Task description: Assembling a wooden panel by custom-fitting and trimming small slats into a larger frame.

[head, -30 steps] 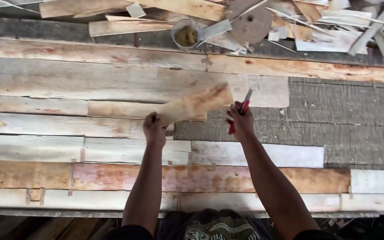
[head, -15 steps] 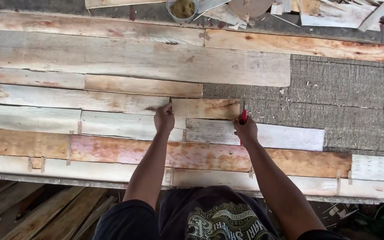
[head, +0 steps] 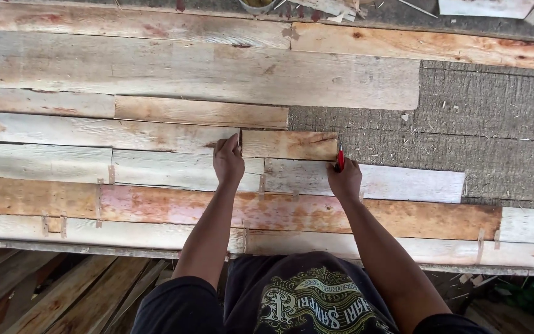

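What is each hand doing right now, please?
Left hand: fingers curled against the left end of the short plank, pressing rather than gripping.
Right hand: closed on a red pencil, at the plank's right end.

Two hands are in view, the left hand and the right hand, with one short board between them, one red pencil, and one bowl at the top edge.
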